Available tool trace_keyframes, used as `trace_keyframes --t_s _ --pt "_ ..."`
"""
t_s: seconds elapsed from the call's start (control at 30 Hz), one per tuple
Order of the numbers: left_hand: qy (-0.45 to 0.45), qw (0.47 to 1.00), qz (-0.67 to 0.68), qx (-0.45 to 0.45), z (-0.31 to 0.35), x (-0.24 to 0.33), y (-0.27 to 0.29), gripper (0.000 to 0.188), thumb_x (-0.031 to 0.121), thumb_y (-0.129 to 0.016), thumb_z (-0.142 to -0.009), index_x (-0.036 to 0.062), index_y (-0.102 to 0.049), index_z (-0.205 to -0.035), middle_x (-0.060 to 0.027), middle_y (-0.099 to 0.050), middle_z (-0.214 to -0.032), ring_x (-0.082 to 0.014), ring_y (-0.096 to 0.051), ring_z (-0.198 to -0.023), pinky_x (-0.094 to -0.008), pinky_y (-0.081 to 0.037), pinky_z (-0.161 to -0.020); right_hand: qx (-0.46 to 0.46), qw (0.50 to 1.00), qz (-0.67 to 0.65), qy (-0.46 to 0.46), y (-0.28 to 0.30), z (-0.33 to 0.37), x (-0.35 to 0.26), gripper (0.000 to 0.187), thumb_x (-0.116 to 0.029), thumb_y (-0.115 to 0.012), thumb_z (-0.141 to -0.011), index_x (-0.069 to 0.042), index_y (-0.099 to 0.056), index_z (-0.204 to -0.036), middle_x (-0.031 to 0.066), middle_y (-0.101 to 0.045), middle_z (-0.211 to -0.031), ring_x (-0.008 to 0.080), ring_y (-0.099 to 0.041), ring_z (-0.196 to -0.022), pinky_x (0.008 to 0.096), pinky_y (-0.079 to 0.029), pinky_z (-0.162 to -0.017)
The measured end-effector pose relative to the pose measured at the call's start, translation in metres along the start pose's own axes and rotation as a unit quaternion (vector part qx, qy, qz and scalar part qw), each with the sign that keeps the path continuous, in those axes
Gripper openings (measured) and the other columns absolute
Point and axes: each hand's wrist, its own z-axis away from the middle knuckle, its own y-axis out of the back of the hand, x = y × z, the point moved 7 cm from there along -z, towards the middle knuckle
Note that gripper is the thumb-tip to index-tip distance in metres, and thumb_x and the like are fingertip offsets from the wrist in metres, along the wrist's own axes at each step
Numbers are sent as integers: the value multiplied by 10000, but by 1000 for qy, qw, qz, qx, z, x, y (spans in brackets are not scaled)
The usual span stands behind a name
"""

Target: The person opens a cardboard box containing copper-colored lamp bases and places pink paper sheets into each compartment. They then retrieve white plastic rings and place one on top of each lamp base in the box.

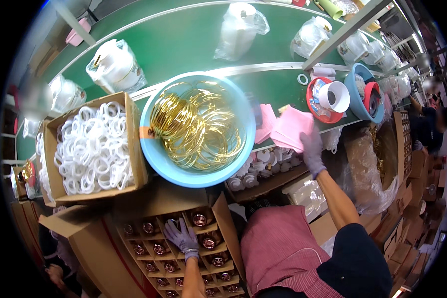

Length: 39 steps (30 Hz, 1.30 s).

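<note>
Reaching into the near divided carton (231, 229), as seen in the head view, the gloved left hand (184, 239) has its fingers partly spread over a far-row cell; whether they grip anything there is not discernible. Shiny round parts (199, 219) occupy the surrounding cells. Farther right, the gloved right hand (312, 150) touches the right side of a stack of pink sheets (292, 129); its fingertips are partly obscured, so a pinch cannot be confirmed. A second pink stack (265, 123) lies just left of the first. Left of both stacks, a light-blue basin (197, 182) contains golden hoops (184, 121); left again, a cardboard box (136, 136) is filled with white rings (92, 149). On the far green surface (184, 49) stand white vessels in clear bags (116, 67). At right, a red dish (328, 118) holds a white cup (334, 97).
</note>
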Motion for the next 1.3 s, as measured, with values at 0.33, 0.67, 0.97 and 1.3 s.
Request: trace_keyframes --t_s 0.33,0.67,0.97,1.3 --pt "170 752 637 24 26 10 38 497 262 -516 -939 59 -431 -1385 -135 -470 -1376 -252 -452 -1265 -408 -346 -1072 -422 824 -232 -299 -81 244 -74 565 -32 -674 -831 -26 -439 -1345 15 -552 -1214 94 -523 -1062 257 -432 -939" --pt "263 320 909 -35 220 6 -16 316 -24 -520 -929 9 -563 -1240 -97 -655 -1090 -176 -662 -938 -279 -553 -822 -738 614 -98 -261 -183 414 -89 638 -117 -732 -836 -22 -411 -1379 38 -522 -1305 120 -493 -1175 283 -394 -1022" --pt "398 732 538 131 234 -31 28 444 326 -781 -787 -12 -601 -1012 -94 -634 -887 -141 -586 -687 -286 -490 -621 -700 657 -36 -277 -175 468 -62 532 -184 -762 -816 -18 -543 -1272 21 -616 -1171 113 -576 -1037 286 -458 -932" --pt "392 546 737 63 228 -39 10 411 181 -625 -931 -64 -552 -1253 -96 -662 -1068 -119 -639 -846 -247 -538 -750 -628 702 -57 -332 -163 428 -18 400 -124 -734 -831 -18 -570 -1180 36 -644 -1085 117 -623 -951 279 -528 -836"
